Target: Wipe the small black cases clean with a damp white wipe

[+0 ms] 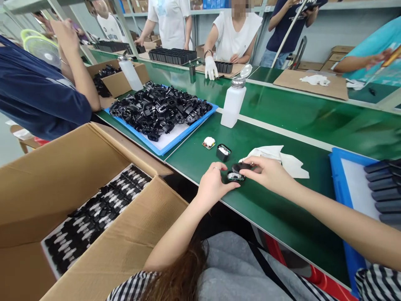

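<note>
Near the front edge of the green bench, my left hand (214,184) is closed round a small black oval housing (235,177), thumb on the near side and fingers on the far side. White and green parts show in its open top. Just above it, a black oval cover (240,167) is pinched in my right hand (265,170); whether the two parts touch I cannot tell. A second black housing (223,153) with white inside stands just beyond my left hand. Beside that lies a small cap-like piece topped with white material (209,142).
A white cloth (291,163) lies behind my right hand. Farther back stands a pump bottle (233,104). A blue tray (188,136) holds heaped black parts; another blue tray (347,188) is at right. An open carton (150,200) stands at left. Co-workers sit and stand around.
</note>
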Tool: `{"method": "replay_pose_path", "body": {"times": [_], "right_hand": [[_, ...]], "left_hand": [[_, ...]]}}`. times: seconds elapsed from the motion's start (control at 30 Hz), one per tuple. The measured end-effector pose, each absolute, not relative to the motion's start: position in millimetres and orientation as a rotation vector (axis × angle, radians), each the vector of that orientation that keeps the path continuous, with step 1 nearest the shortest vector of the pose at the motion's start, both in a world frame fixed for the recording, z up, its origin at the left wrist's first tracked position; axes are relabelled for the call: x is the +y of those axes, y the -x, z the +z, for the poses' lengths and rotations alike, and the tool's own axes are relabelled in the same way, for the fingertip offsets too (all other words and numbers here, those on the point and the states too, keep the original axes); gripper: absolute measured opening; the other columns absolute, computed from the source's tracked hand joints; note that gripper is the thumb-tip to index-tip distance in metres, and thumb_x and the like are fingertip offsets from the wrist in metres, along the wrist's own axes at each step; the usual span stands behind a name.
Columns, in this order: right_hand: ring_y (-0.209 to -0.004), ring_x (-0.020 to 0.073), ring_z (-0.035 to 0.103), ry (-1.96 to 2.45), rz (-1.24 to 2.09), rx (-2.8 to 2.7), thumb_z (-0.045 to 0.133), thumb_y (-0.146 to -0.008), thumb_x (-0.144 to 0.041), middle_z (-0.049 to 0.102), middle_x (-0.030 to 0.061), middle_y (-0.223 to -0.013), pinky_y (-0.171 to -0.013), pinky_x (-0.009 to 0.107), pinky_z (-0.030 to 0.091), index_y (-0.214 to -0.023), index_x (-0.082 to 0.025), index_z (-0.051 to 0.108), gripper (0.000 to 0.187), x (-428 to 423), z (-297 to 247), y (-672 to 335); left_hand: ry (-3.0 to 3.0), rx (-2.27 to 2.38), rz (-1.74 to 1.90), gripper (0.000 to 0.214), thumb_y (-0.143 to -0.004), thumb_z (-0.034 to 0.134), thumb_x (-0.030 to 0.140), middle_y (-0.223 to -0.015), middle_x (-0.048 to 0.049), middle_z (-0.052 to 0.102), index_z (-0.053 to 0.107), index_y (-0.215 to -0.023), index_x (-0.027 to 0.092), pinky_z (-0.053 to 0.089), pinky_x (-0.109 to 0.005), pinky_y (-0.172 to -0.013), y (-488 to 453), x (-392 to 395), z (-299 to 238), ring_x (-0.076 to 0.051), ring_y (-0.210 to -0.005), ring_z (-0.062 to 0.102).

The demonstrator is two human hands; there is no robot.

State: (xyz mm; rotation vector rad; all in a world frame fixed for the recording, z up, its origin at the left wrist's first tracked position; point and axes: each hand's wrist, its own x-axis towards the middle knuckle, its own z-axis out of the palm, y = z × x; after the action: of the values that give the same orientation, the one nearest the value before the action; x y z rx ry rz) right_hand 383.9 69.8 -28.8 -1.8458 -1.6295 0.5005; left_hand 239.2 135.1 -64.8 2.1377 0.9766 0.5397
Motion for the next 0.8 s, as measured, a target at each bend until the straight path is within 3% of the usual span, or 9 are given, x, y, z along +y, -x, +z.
{"method": "replay_pose_path", "body": {"times": [0.13, 0.43, 0.67, 0.8], "right_hand": [[-0.069, 0.0146, 0.052, 1.925, 0.296, -1.841, 0.048, -0.071, -0.029, 0.056, 0.0025, -0.083, -0.061, 0.027, 0.043, -0.087, -0.020, 0.056, 0.020, 59.4, -33.4, -378.1], [-0.074, 0.0156, 0.053, 1.922, 0.247, -1.986, 0.053, -0.070, -0.027, 0.057, 0.0034, -0.085, -0.066, 0.027, 0.044, -0.097, -0.019, 0.054, 0.028, 61.7, -35.8, -382.5], [-0.077, 0.0172, 0.054, 1.950, 0.275, -2.137, 0.060, -0.064, -0.020, 0.059, 0.0042, -0.084, -0.069, 0.027, 0.045, -0.092, -0.016, 0.057, 0.029, 71.7, -28.0, -387.0], [-0.073, 0.0199, 0.056, 2.026, 0.188, -2.312, 0.062, -0.061, -0.022, 0.060, 0.0044, -0.081, -0.063, 0.029, 0.046, -0.089, -0.017, 0.058, 0.029, 79.8, -20.3, -385.0]], "left_hand": [[-2.058, 0.781, 0.523, 0.050, -0.055, 0.060, 0.032, -0.084, 0.0030, 0.055, 0.039, -0.099, 0.020, 0.038, -0.020, -0.057, -240.9, 136.1, -64.8, -0.007, -0.059, 0.047], [-2.049, 0.767, 0.583, 0.031, -0.061, 0.054, 0.034, -0.079, 0.0045, 0.057, 0.048, -0.090, 0.023, 0.039, -0.019, -0.058, -238.7, 133.8, -70.0, -0.008, -0.060, 0.047], [-2.245, 0.858, 0.494, 0.036, -0.065, 0.050, 0.035, -0.076, 0.0003, 0.058, 0.048, -0.098, 0.021, 0.042, -0.024, -0.062, -235.0, 129.8, -60.7, -0.012, -0.064, 0.051], [-2.425, 0.841, 0.312, 0.021, -0.067, 0.051, 0.031, -0.078, -0.0025, 0.058, 0.056, -0.084, 0.020, 0.042, -0.025, -0.064, -238.0, 131.1, -33.9, -0.016, -0.073, 0.053]]}}
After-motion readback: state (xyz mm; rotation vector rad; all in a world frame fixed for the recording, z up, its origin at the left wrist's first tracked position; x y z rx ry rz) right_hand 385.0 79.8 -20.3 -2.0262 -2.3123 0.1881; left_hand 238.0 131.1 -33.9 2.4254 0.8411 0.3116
